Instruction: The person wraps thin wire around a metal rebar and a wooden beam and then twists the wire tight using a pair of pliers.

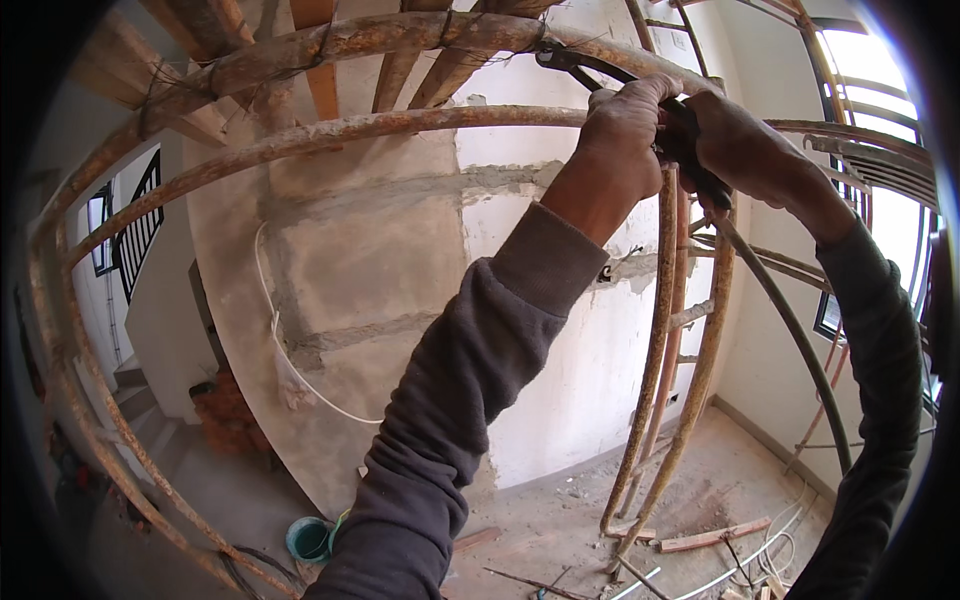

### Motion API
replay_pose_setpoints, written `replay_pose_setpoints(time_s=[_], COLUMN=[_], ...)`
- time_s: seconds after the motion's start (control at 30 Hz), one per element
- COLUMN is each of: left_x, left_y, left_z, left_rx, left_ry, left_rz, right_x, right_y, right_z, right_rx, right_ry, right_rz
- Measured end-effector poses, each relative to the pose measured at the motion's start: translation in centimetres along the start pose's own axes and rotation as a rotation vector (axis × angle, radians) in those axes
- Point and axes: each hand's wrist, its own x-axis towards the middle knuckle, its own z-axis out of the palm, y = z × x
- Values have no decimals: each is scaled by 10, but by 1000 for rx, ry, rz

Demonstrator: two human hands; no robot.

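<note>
Both my arms reach up to a rusty scaffold frame. My left hand (626, 124) wraps a dark hand tool with hinged metal arms (589, 64), which looks like a cutter or pliers. Close beside it, my right hand (739, 146) grips the tool's rear part; the fingers hide much of its handles. The tool's head is at the upper scaffold tube (375, 36), near a twisted binding wire (517, 51). Whether the jaws have the wire between them, I cannot tell. Below runs a second rusty tube (337, 131).
Timber beams (405, 71) lie above the upper tube. Upright scaffold legs (664, 337) stand right of a patched wall (367, 255). A dark curved bar or hose (795, 330) hangs below my right hand. Down on the floor are a teal bucket (307, 540), wood strips (712, 534) and loose cable (776, 555).
</note>
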Motion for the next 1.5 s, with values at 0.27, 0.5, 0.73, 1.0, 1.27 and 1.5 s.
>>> replay_pose_setpoints(time_s=[0.27, 0.5, 0.73, 1.0, 1.27, 1.5], left_x=[8, -14, 0, 0, -8, -6], left_y=[-5, 15, 13, 1, -7, -11], left_z=[-15, -18, -26, -33, -32, -32], left_rx=[203, 342, 164, -181, -419, -546], left_ry=[-319, -262, -490, -696, -664, -789], left_rz=[222, 53, 136, 285, 253, 305], right_x=[-5, 5, -14, -30, -29, -28], right_y=[-6, 4, 1, -23, -21, -39], right_z=[-5, -3, -3, 8, 16, 14], right_rx=[-266, -252, -488, -933, -1124, -1121], right_ry=[143, 197, 350, 627, 684, 858], right_rz=[-73, -317, -480, -559, -516, -576])
